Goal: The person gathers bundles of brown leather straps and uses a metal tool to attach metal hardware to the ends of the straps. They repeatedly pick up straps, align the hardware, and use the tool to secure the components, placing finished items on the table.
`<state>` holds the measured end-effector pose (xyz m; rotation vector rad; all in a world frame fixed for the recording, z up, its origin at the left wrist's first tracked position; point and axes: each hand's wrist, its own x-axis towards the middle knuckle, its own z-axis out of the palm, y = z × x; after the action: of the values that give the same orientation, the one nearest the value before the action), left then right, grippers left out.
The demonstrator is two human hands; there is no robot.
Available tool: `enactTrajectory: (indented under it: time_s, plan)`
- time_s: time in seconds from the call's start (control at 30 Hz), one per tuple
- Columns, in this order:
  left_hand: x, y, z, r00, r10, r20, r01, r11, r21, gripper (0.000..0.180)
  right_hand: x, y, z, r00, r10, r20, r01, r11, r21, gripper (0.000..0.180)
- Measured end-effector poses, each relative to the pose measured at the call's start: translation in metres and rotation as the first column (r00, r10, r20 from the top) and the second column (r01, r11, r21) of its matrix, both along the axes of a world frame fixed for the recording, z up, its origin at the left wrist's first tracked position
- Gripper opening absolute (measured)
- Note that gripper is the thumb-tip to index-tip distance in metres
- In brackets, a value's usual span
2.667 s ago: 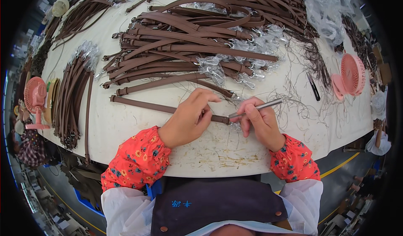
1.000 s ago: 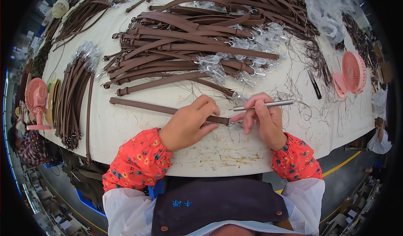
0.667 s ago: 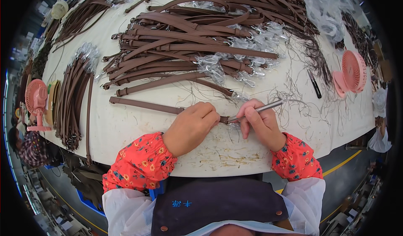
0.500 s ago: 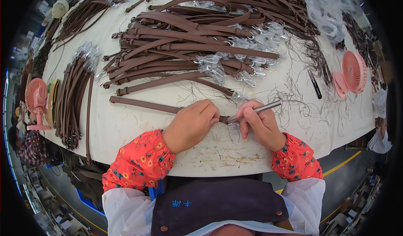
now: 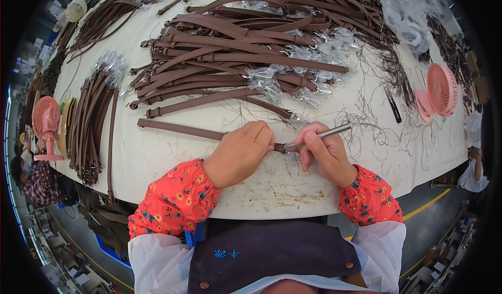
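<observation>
Left hand (image 5: 239, 151) stays clamped on the brown strap (image 5: 178, 129), at 6 o'clock on the tabletop (image 5: 157, 163). Right hand (image 5: 323, 153), closed around the metal tool (image 5: 319, 136), has returned its tip to the strap end after lifting; trimming goes on.

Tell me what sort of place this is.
Probably a leather-goods workshop: heaps of brown leather straps cover a white worktable, loose thread trimmings lie scattered, and the right hand works one strap's end with a slim metal tool.

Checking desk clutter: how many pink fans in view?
2. One pink fan lies on the table's right side, near a black pen. The other pink fan stands at the far left edge.
</observation>
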<state>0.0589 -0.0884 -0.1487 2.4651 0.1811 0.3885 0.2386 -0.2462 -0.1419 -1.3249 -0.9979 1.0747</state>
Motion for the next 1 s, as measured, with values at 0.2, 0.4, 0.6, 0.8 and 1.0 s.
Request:
enactTrajectory:
  time_s: [0.2, 0.4, 0.6, 0.8, 1.0]
  plan:
    - [-0.003, 0.004, 0.009, 0.998, -0.018, -0.06, 0.014, 0.997, -0.075, 0.015, 0.001, 0.0, 0.002, 1.0, 0.007, -0.009, -0.007, 1.0, -0.019, 0.034]
    - [-0.004, 0.004, 0.001, 0.988, -0.122, 0.096, 0.1, 0.973, 0.206, 0.017, 0.001, -0.001, 0.001, 1.0, 0.013, -0.015, -0.014, 1.0, -0.014, 0.031]
    - [0.003, 0.001, -0.001, 0.993, -0.081, 0.086, 0.062, 0.977, 0.205, 0.021, 0.001, -0.001, 0.0, 1.0, 0.027, -0.015, -0.027, 0.999, -0.029, 0.031]
    - [0.001, 0.003, 0.003, 1.0, -0.029, -0.004, 0.029, 0.998, -0.063, 0.017, 0.001, 0.0, 0.001, 1.0, 0.03, -0.004, -0.031, 0.999, -0.025, 0.031]
    - [0.001, 0.013, 0.012, 0.993, -0.099, -0.061, 0.094, 0.992, -0.086, 0.02, 0.004, -0.001, -0.002, 0.999, 0.05, 0.002, -0.05, 0.999, -0.004, 0.03]
